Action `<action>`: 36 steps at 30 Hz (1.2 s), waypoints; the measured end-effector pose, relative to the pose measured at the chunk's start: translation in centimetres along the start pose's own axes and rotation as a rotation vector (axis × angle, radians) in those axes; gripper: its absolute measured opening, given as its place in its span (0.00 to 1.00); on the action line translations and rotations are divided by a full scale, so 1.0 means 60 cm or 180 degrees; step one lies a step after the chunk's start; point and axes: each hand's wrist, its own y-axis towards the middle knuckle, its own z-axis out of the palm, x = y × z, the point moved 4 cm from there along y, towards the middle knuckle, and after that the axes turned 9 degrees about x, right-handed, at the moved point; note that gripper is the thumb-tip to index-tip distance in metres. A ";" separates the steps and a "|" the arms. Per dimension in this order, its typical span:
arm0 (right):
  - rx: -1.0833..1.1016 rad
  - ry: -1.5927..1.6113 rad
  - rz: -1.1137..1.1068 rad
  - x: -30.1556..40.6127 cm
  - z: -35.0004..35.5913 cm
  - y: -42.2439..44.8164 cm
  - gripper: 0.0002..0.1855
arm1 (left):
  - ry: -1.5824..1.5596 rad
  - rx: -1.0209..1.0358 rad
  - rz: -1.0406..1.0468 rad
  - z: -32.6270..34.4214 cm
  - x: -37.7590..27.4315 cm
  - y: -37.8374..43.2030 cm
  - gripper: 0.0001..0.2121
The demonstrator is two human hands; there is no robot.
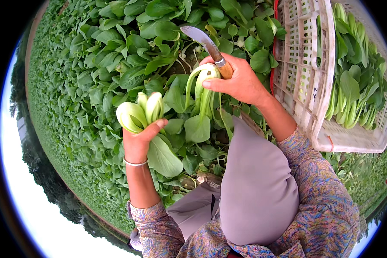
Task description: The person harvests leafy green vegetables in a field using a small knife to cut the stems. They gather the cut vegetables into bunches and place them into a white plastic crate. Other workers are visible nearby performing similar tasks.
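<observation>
My left hand [140, 137] grips several heads of bok choy [132, 116], their pale green bases turned up and one leaf hanging below the thumb. In my right hand [242, 79] are both a curved knife [201, 40] and another bok choy [209, 75]. The knife's wooden handle [225, 69] lies in the palm and its stained blade points up and left. Thumb and fingers pinch that bok choy near its cut base, which faces up, while its stalks and leaves droop. The rest of the fingers on each hand are partly hidden.
A white plastic crate [309, 80] at the right holds stacked bok choy [354, 80]. Growing bok choy [100, 80] covers the ground ahead and to the left. My bent knee [258, 187] rises between my arms, close to the crate.
</observation>
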 end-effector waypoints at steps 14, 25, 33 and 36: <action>-0.0915 -0.0206 0.0276 -0.089 -0.009 -0.014 0.21 | 0.0845 0.0361 0.0292 0.086 0.063 0.108 0.31; -0.0808 -0.1797 0.0739 -0.269 -0.020 0.133 0.15 | 0.4971 0.0545 -0.0643 -0.006 0.106 0.263 0.23; -0.0690 -0.2214 0.0859 -0.295 -0.008 0.162 0.11 | 0.4394 0.0629 -0.0460 -0.055 0.139 0.252 0.29; -0.0654 -0.2368 0.0906 -0.301 -0.007 0.175 0.11 | 0.4388 0.0553 -0.0189 -0.067 0.150 0.257 0.34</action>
